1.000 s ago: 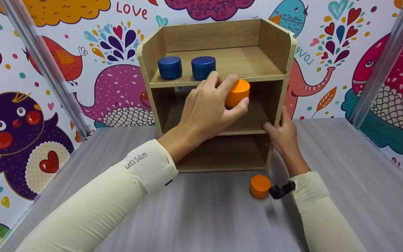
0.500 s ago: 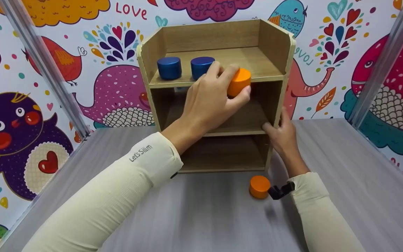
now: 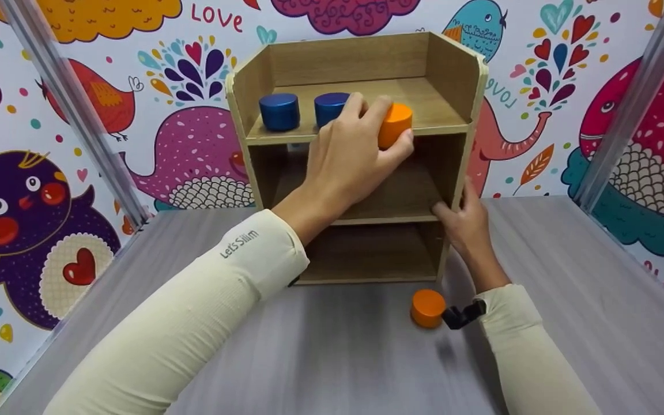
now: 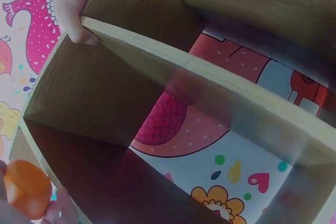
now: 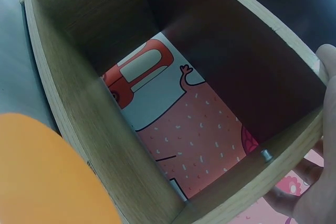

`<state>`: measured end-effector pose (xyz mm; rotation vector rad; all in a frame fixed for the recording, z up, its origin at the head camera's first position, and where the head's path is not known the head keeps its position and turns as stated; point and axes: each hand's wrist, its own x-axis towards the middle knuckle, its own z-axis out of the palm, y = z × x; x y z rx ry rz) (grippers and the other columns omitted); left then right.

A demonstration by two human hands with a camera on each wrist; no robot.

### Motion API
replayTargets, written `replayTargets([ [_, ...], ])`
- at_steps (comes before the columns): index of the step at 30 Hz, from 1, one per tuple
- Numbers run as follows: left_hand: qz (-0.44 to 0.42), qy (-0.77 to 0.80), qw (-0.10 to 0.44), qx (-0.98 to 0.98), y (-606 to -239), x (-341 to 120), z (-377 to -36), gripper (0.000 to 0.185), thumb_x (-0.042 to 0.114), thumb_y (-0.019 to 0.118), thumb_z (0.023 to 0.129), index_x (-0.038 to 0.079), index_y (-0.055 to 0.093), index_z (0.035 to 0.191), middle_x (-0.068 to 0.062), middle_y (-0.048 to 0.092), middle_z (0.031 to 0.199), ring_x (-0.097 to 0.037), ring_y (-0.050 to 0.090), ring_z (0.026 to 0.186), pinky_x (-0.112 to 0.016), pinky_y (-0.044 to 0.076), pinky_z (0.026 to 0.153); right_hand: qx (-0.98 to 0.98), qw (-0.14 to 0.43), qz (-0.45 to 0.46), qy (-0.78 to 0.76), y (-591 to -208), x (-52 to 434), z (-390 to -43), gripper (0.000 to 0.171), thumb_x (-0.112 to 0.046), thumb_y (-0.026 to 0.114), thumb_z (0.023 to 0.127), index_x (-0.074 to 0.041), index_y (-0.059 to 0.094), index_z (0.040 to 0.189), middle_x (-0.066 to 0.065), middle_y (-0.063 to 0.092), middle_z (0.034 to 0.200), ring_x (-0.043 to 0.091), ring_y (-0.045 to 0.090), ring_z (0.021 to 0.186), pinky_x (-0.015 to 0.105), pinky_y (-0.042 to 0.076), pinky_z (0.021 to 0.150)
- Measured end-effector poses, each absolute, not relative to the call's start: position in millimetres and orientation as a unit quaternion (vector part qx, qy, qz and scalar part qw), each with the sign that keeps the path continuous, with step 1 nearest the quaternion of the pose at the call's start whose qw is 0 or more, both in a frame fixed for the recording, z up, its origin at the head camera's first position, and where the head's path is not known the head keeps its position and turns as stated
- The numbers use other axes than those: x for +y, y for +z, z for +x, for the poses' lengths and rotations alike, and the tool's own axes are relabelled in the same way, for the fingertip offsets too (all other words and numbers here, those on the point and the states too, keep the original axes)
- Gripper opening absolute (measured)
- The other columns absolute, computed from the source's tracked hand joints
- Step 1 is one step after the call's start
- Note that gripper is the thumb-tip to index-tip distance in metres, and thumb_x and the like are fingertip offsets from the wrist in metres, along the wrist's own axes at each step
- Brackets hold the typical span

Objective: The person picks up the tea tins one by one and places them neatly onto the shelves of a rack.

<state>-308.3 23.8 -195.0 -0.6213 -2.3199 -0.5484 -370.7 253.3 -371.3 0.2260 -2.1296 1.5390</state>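
Orange cylinder (image 3: pixel 394 124) pinched between left-hand fingers (image 3: pixel 366 118).

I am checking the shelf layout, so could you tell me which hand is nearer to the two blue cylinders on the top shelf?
The left hand: it holds an orange cylinder right beside the blue cylinders. The right hand grips the shelf unit lower down, at its right side panel.

Orange cylinder (image 3: pixel 394 124): short, matte, tilted, gripped in left hand (image 3: pixel 349 158) at the front edge of the shelf unit's (image 3: pixel 453 75) top shelf, just right of two blue cylinders (image 3: pixel 279 111).
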Motion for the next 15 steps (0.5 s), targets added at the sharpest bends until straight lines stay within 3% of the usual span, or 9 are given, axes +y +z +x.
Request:
replayTargets([
  [10,-0.223,-0.189,0.347,-0.891,-191.4,28.4,-310.9,0.05,0.053,0.052,0.098,0.023,0.061,0.136,-0.004,0.056,0.105,-0.017,0.06,0.077,-0.028,0.052,0.07,-0.777,0.242,0.089,0.574,-370.9,253.8,-370.8,0.066,-0.022,0.064,0.09,-0.023,0.04,0.151,0.012,0.054,0.142,0.032,0.054,0.126,0.058,0.04,0.113],
  [15,-0.205,-0.182,0.346,-0.897,-188.9,31.0,-312.2,0.052,0.055,0.052,0.097,0.023,0.06,0.138,-0.003,0.056,0.105,-0.018,0.06,0.075,-0.029,0.054,0.07,-0.79,0.25,0.076,0.555,-371.6,254.3,-372.2,0.06,-0.024,0.062,0.09,-0.022,0.044,0.147,0.012,0.058,0.135,0.03,0.055,0.119,0.053,0.044,0.106],
])
